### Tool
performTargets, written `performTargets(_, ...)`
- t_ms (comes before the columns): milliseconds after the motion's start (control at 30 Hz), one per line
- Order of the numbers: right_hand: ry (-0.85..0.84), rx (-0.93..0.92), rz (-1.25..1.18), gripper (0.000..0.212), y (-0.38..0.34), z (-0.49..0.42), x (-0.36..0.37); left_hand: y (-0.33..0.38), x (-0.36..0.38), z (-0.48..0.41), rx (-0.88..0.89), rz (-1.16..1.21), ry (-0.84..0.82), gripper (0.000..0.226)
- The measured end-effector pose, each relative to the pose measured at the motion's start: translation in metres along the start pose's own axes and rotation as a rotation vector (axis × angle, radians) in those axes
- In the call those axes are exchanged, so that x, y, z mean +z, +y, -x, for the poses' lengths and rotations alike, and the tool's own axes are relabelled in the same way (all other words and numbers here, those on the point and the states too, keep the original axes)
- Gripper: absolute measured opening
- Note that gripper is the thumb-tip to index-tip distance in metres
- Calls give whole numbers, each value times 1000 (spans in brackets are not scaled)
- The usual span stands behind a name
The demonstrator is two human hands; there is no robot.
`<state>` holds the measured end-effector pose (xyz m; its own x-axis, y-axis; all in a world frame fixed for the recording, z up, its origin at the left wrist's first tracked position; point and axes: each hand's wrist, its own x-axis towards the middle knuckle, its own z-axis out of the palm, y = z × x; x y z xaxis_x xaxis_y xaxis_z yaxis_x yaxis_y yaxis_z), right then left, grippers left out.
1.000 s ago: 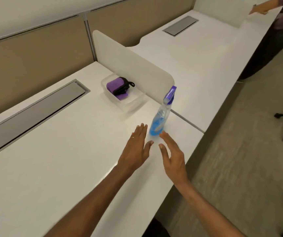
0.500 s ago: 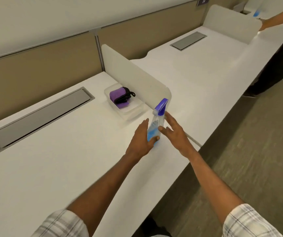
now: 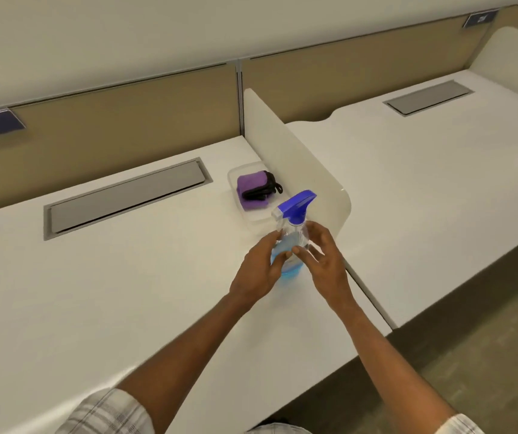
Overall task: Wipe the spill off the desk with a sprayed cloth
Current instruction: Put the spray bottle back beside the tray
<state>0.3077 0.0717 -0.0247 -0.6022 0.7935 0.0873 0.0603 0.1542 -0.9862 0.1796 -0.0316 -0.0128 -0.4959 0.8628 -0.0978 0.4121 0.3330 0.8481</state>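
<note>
A clear spray bottle (image 3: 295, 238) with blue liquid and a blue trigger head stands on the white desk (image 3: 120, 296) near the divider's end. My left hand (image 3: 257, 274) is wrapped around its left side, thumb across the front. My right hand (image 3: 326, 264) rests against its right side with thumb and forefinger touching it and the other fingers spread. A folded purple cloth (image 3: 250, 184) lies in a clear plastic tray (image 3: 232, 180) just behind the bottle, with a black strap (image 3: 262, 192) lying on it. I cannot make out a spill on the desk.
A white rounded divider (image 3: 298, 164) separates this desk from the neighbouring desk (image 3: 423, 189) on the right. A grey cable hatch (image 3: 126, 198) is set into the desk at the back left. Tan partition panels run along the back. The floor lies at the lower right.
My view has shifted left and the person at the far desk has dropped out of sight. My right hand has closed in against the bottle; my left hand keeps its grip.
</note>
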Motion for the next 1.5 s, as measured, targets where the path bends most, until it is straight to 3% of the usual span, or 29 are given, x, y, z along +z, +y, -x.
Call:
performTargets(367,52,-202,23,46,-61,-123,30,44,-83,-101,178,-129,133,51)
performTargets(800,-128,24,100,48,-2,-156,33,-15,-56,-149,16,-152,-25,52)
performTargets(900,-232,62,65,61,-4,-166,23,-23,-48,-151,18,-115,-33,50)
performTargets(1000,-303,25,1,71,-19,-181,18,-26,-44,-154,42,-133,-41,57)
performTargets(1100,-322,-61,-105,57,-42,-198,19,-27,-43,-157,-1,-135,-42,65)
performTargets(1233,-282,-93,-54,35,-47,-212,26,-29,-40,-161,-15,-181,-6,62)
performTargets(1400,-164,-95,-86,24,-45,-209,42,-29,-37,-161,-30,-211,12,63)
performTargets(1500,-64,-132,-133,28,-47,-205,50,-27,-37,-161,-29,-220,18,61)
